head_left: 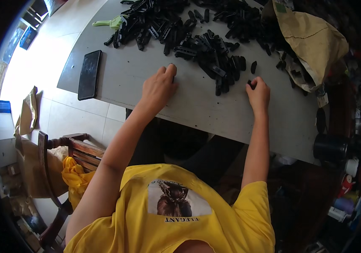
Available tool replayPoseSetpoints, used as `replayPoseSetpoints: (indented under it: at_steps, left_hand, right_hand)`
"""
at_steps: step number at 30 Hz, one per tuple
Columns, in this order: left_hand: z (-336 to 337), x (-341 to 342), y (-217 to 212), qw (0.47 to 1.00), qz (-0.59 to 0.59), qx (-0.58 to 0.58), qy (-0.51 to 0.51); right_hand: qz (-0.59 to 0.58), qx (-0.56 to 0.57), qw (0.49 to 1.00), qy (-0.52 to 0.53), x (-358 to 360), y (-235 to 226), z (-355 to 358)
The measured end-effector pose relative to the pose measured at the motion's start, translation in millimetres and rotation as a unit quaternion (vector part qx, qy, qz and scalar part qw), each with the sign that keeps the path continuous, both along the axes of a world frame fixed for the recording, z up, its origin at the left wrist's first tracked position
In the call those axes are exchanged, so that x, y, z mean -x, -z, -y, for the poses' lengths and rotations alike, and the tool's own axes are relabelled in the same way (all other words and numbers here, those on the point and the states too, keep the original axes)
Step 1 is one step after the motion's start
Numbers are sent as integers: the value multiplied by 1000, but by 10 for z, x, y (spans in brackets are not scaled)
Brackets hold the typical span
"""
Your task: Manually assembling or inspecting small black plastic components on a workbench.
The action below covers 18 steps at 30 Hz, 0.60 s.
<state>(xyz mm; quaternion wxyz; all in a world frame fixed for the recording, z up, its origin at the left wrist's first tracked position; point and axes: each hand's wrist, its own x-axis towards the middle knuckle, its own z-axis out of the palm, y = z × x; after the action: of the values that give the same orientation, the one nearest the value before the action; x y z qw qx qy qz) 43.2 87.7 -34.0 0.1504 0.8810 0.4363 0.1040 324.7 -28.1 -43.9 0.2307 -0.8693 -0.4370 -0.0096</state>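
We see the right hand (259, 92) pinching a small black piece (251, 85); left hand (158, 89) curled, dark edge at fingers, grip we can't tell. Beyond: loose heap of elongated, ridged black pieces (218, 69) on smooth grey table (201, 109), flat glossy phone (89, 75), creased brown paper bag (309, 40).

Can pass over the open tabletop (201, 109) on the near side of the pile of black pieces (208, 48), between the left hand (158, 87) and the right hand (259, 94). Also leads freely to the pile's near left, up to the phone (90, 75). Narrows just right of the pile, at a loose piece (253, 67). Meets a paper bag (313, 40) farther right, a green scoop (115, 22) at its left edge.
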Motion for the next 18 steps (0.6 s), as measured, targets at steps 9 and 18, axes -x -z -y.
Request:
replayPoseSetpoints:
  at_steps: [9, 18]
  left_hand:
    - [522, -81, -223, 862, 373, 334, 81]
    - [891, -135, -402, 864, 320, 340, 192]
  right_hand:
    - [-598, -352, 709, -123, 1292, -420, 555]
    - [-501, -471, 720, -95, 1779, -396, 629]
